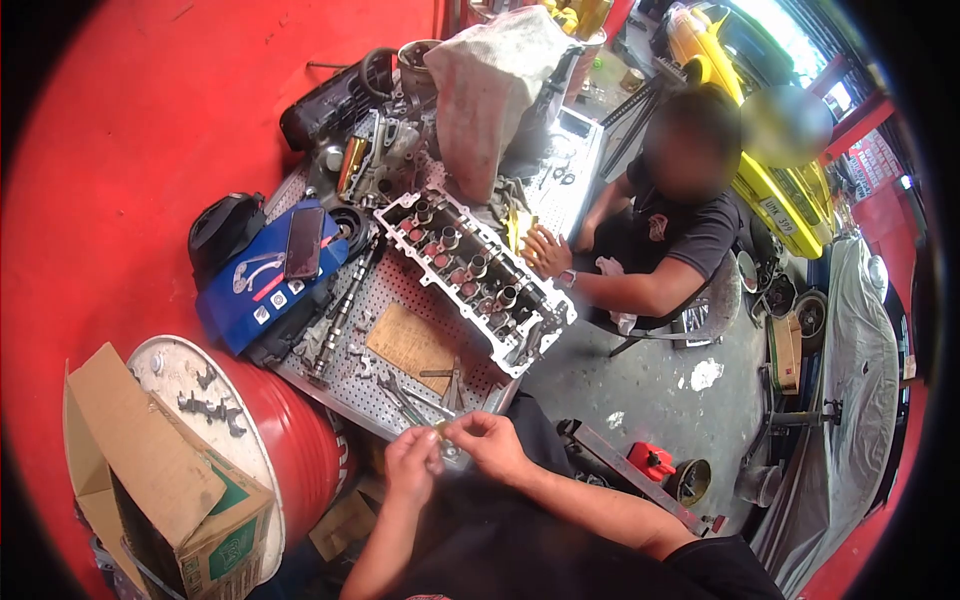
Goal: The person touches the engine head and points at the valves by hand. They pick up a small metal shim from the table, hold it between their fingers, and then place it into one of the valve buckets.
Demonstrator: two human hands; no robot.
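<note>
My left hand and my right hand meet at the near edge of the perforated metal table. Both are closed, fingertips pinched around something small and yellowish that I cannot make out. Just beyond them lie hand tools and a brown flat sheet. An engine cylinder head rests across the table, its valve side open to view. To its left lies a camshaft.
Across the table a seated person has a hand by the cylinder head. At left are a blue box with a phone, a red drum and a cardboard box. Cloth-covered parts stand behind.
</note>
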